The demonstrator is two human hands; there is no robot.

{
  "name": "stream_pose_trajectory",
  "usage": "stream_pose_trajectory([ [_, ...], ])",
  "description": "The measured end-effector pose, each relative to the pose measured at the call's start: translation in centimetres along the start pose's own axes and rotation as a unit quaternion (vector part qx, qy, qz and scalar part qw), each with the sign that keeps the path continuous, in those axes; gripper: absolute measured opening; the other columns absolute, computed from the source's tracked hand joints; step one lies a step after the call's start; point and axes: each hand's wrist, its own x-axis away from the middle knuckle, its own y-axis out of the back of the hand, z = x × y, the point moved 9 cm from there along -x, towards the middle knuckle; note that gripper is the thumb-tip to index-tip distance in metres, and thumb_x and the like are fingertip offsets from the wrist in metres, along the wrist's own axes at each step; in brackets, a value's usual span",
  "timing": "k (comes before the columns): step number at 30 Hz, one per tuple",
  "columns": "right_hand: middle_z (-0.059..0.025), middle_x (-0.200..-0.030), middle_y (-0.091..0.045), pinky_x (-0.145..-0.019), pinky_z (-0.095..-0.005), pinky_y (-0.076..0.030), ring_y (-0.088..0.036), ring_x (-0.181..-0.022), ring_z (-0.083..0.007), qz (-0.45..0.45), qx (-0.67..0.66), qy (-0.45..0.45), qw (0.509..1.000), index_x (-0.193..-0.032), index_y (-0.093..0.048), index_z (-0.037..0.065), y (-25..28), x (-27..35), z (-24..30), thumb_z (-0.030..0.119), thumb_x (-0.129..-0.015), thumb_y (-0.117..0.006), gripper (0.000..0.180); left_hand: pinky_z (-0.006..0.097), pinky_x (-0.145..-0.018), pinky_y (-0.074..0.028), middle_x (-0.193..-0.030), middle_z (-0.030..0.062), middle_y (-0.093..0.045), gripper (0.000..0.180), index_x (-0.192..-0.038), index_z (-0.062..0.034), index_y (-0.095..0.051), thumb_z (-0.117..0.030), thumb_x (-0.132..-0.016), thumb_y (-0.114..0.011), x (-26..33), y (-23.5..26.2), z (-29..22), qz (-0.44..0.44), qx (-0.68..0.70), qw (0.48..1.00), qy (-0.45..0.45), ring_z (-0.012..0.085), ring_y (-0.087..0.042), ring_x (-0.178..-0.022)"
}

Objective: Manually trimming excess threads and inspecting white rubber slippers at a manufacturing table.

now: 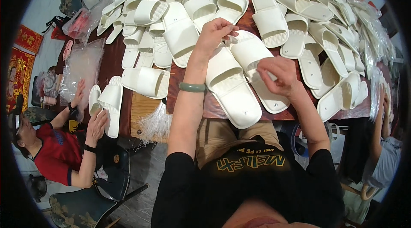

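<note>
A pair of white slippers lies in front of me at the table's near edge, toes pointing away. The left slipper (233, 88) slightly overhangs the edge, and the right slipper (248, 54) lies close beside it. My left hand (214, 35), with a green bangle on its wrist, is over the toe end of the pair, thumb and fingers pinched together. Above the right slipper's strap opening is my right hand (278, 76), its fingers curled in and slightly blurred. Whatever either hand pinches is too small or hidden to make out.
More white slippers (180, 35) heap across the dark red table (209, 108). A bundle of thin white strings (156, 123) hangs at the near edge. Clear plastic bags (85, 69) lie left, near a seated co-worker (60, 151) handling slippers. Another person (383, 155) sits right.
</note>
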Motion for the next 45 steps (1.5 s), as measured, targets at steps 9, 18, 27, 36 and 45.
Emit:
stream_pose_trajectory([
  [9,-0.0155,-0.083,-0.066,-0.068,-0.0336,-0.051,-0.065,-0.077,-0.0264,-0.034,-0.209,-0.322,0.923,-0.1,-0.059,-0.003,-7.8,-4.4,-10.9,0.006,-0.081,-0.06,0.022,0.024,-0.064,-0.048,-0.097,0.0095,-0.066,0.013,-0.093,-0.0009,-0.058,-0.013,-0.091,-0.054,0.3,-0.6,-2.0,0.012,-0.015,0.996,-0.083,0.0153,-0.064,-0.081],
  [18,-0.0163,-0.083,-0.066,-0.064,-0.0309,-0.049,-0.064,-0.069,-0.023,-0.1,-0.153,-0.309,0.933,-0.097,-0.065,0.0,-7.3,-2.9,-11.4,0.008,-0.083,-0.058,0.017,0.026,-0.061,-0.051,-0.098,0.0175,-0.063,0.016,-0.098,0.0011,-0.052,-0.013,-0.092,-0.048,0.3,0.9,-1.6,-0.05,0.042,0.996,-0.064,0.0225,-0.067,-0.083],
  [27,-0.0039,-0.079,-0.064,-0.064,-0.0222,-0.046,-0.056,-0.07,-0.0077,-0.091,-0.189,-0.359,0.909,-0.096,-0.063,0.0,-7.3,-2.3,-11.8,0.014,-0.086,-0.062,0.018,0.022,-0.056,-0.042,-0.088,0.011,-0.063,0.012,-0.093,-0.0022,-0.054,-0.013,-0.092,-0.049,0.1,1.1,-1.0,-0.059,0.07,0.995,-0.044,0.0151,-0.059,-0.069],
  [36,-0.0024,-0.08,-0.063,-0.066,-0.0216,-0.045,-0.055,-0.073,-0.0071,-0.143,-0.222,-0.33,0.906,-0.096,-0.063,-0.001,-7.0,-2.3,-11.4,0.01,-0.085,-0.064,0.016,0.019,-0.048,-0.028,-0.066,0.0001,-0.049,0.008,-0.084,-0.0025,-0.055,-0.009,-0.084,-0.051,0.0,1.4,-0.2,-0.049,0.048,0.997,-0.018,0.0067,-0.038,-0.053],
  [45,-0.0049,-0.081,-0.064,-0.066,-0.0223,-0.046,-0.057,-0.073,-0.0082,-0.138,-0.207,-0.323,0.913,-0.094,-0.064,-0.002,-6.9,-2.4,-11.4,0.009,-0.084,-0.064,0.016,0.019,-0.047,-0.026,-0.064,-0.0017,-0.047,0.008,-0.084,-0.0021,-0.058,-0.008,-0.083,-0.052,0.1,1.1,-0.6,-0.055,-0.001,0.998,-0.032,0.0054,-0.035,-0.052],
])
